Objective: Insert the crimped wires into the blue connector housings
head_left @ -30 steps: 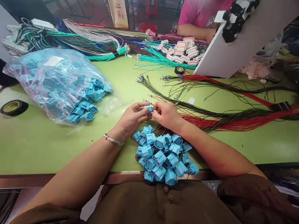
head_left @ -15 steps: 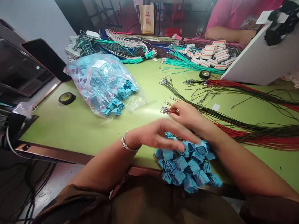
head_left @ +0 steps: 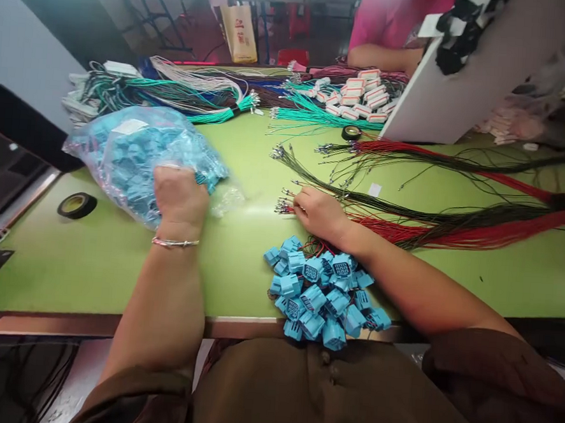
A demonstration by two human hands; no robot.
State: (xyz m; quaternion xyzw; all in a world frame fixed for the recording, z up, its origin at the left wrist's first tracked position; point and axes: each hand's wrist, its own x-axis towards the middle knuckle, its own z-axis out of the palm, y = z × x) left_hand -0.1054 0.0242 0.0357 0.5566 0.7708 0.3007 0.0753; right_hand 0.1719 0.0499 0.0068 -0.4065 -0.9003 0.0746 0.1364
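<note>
My left hand (head_left: 181, 196) is at the mouth of a clear plastic bag (head_left: 118, 153) full of blue connectors (head_left: 213, 172). Its fingers curl down and away from view; what they grip is hidden. Further right, my right hand (head_left: 318, 210) is closed in a pinch on thin wires of a red bundle (head_left: 381, 229), close to their metal terminals (head_left: 284, 204). Below that wrist, a pile of blue connectors (head_left: 313, 296) with wires attached lies at the front edge of the table.
Black tape rolls lie at the left (head_left: 77, 205) and by the white panel (head_left: 433, 99). Dark wire bundles (head_left: 407, 206) run rightward. Green wires (head_left: 317, 115) and white connectors (head_left: 366, 92) line the back. Opposite sits a person in a pink sleeve (head_left: 378, 19).
My left hand has moved from above the connector pile to the plastic bag at the left. My right hand stays at the red wire ends. The view has shifted to the right.
</note>
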